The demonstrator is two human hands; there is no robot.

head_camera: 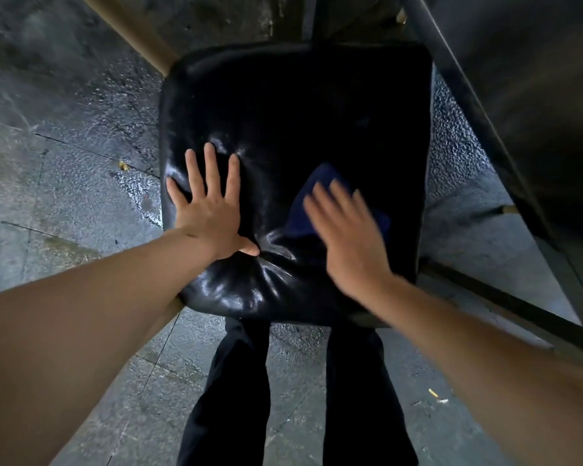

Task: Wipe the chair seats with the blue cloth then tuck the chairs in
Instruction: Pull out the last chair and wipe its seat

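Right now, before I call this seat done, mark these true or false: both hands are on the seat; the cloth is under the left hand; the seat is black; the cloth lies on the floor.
1. Both hands are on the seat. True: the left hand presses flat; the right hand lies on the cloth.
2. The blue cloth is under the left hand. False: it is under the right hand.
3. The seat is black and glossy. True.
4. The cloth lies on the floor. False: it is on the seat.
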